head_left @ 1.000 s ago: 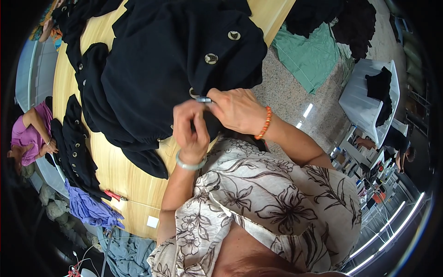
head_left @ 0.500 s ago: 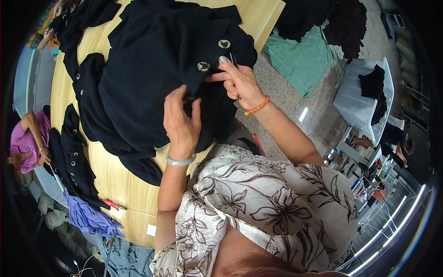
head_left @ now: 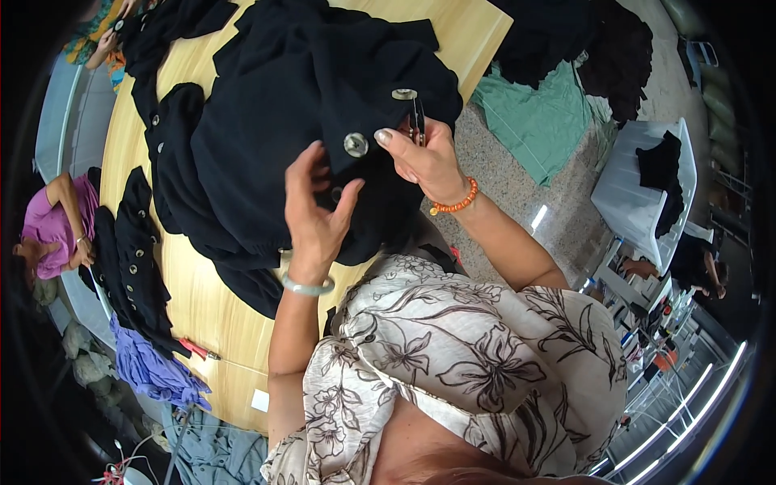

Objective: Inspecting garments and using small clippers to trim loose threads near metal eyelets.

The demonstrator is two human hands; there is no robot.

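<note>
A black knit garment with large marbled buttons lies bunched over the table's near edge. My right hand is closed around a pair of dark thread snips, whose blades point away from me beside the farther button. My left hand is over the garment's near part, thumb and fingers apart, with no hold on the cloth that I can see. Its fingertips are slightly blurred, left of the nearer button.
Other black buttoned garments lie along the wooden table's left side, near a small red-handled tool. Purple cloth hangs at the edge. Green cloth and a white bin are right. A co-worker in pink sits left.
My right hand has turned, so the snips now stand out more plainly. My left hand's fingers have spread wider. The whole view has shifted slightly.
</note>
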